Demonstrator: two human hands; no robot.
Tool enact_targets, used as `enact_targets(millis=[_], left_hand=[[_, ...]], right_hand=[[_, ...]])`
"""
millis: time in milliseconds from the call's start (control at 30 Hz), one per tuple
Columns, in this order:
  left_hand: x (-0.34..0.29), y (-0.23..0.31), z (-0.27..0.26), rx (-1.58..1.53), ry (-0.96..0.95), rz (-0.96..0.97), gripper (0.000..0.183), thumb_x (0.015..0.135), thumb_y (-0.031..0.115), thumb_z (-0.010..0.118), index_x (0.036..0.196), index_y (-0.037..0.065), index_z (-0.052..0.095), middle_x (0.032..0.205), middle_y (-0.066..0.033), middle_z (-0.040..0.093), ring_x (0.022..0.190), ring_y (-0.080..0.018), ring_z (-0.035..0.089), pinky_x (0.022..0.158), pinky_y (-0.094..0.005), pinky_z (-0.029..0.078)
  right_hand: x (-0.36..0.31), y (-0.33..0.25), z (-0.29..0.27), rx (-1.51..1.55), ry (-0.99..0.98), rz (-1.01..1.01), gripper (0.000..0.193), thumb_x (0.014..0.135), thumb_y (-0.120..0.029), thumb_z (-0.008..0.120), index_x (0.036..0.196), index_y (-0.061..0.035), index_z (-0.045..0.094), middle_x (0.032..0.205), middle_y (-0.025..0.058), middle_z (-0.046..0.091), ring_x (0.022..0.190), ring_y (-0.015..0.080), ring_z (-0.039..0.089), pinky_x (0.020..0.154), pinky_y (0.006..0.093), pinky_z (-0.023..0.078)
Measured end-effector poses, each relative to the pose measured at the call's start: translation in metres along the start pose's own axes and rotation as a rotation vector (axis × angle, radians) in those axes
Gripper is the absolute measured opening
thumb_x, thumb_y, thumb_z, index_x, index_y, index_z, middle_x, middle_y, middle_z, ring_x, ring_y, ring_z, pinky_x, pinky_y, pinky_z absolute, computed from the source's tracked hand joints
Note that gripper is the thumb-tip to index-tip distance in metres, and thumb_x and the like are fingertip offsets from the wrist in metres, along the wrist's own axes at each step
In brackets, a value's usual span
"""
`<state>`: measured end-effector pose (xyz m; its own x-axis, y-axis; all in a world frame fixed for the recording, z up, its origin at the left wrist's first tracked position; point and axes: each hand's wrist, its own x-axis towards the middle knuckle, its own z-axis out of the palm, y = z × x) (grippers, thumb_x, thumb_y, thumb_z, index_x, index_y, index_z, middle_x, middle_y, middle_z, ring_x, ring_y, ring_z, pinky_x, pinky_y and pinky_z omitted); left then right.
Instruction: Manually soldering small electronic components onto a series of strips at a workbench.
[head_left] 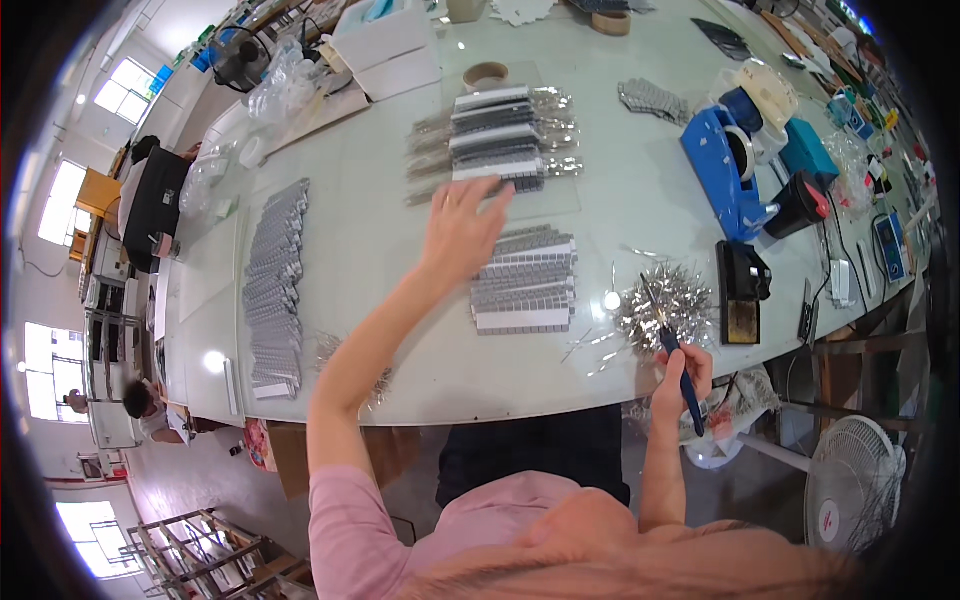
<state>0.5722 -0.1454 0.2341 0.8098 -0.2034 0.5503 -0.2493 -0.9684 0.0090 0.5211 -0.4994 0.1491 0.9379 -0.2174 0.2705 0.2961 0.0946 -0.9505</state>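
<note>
My left hand (462,228) reaches across the bench to the near end of a stack of grey-and-white segmented strips (495,135) with thin metal leads at both sides. Its fingers are stretched out and apart at the nearest strip; whether they press on it is hard to see. A soldering iron (683,380) with a dark blue handle is gripped in my right hand (690,375). Its tip points away from me over a heap of loose shiny metal leads (665,300). Between the hands lies a second stack of segmented strips (525,285), without long leads.
At the left lies a long row of grey strips (275,290). A blue tape dispenser (722,175), a black iron stand with sponge (740,295) and a dark cup (798,205) stand at the right. Behind the stack are a tape roll (486,76) and white boxes (385,50).
</note>
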Motion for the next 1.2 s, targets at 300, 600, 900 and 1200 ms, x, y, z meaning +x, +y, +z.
enact_targets(millis=[300, 600, 900, 1200], left_hand=[[-0.092, 0.071, -0.024, -0.217, -0.235, 0.045, 0.04, 0.079, 0.024, 0.072, 0.116, 0.013, 0.064, 0.125, -0.0016, 0.06, 0.118, -0.0207, 0.052, 0.101, -0.0468, 0.032], [-0.105, 0.093, -0.028, -0.064, -0.247, -0.015, 0.048, 0.082, 0.037, 0.068, 0.124, 0.014, 0.06, 0.144, -0.0083, 0.046, 0.136, -0.0282, 0.037, 0.106, -0.0543, 0.024], [-0.162, 0.12, -0.043, 0.018, -0.492, -0.115, 0.068, 0.088, 0.048, 0.057, 0.146, 0.016, 0.039, 0.157, -0.0081, 0.026, 0.146, -0.0303, 0.016, 0.109, -0.0608, 0.015], [-0.154, 0.137, -0.064, -0.087, -0.519, -0.2, 0.072, 0.084, 0.042, 0.064, 0.145, 0.012, 0.04, 0.156, -0.0089, 0.028, 0.143, -0.0298, 0.023, 0.106, -0.06, 0.02]], right_hand=[[0.0, -0.002, 0.012, -0.027, -0.021, -0.011, 0.01, 0.092, -0.003, 0.057, 0.102, 0.0008, 0.055, 0.083, 0.0078, 0.062, 0.066, 0.0138, 0.062, 0.063, 0.0245, 0.049], [0.006, -0.003, 0.01, 0.008, -0.017, 0.02, 0.012, 0.091, -0.005, 0.063, 0.1, -0.0008, 0.057, 0.082, 0.0056, 0.064, 0.067, 0.0123, 0.064, 0.063, 0.0232, 0.049], [-0.013, 0.029, -0.008, -0.098, 0.007, 0.067, 0.011, 0.081, 0.0, 0.069, 0.09, -0.001, 0.063, 0.082, 0.0033, 0.065, 0.077, 0.0095, 0.061, 0.071, 0.0248, 0.049], [0.01, -0.006, 0.009, -0.049, 0.0, 0.05, 0.007, 0.092, -0.002, 0.059, 0.099, -0.0012, 0.056, 0.087, 0.0057, 0.06, 0.064, 0.0149, 0.063, 0.061, 0.0254, 0.051]])
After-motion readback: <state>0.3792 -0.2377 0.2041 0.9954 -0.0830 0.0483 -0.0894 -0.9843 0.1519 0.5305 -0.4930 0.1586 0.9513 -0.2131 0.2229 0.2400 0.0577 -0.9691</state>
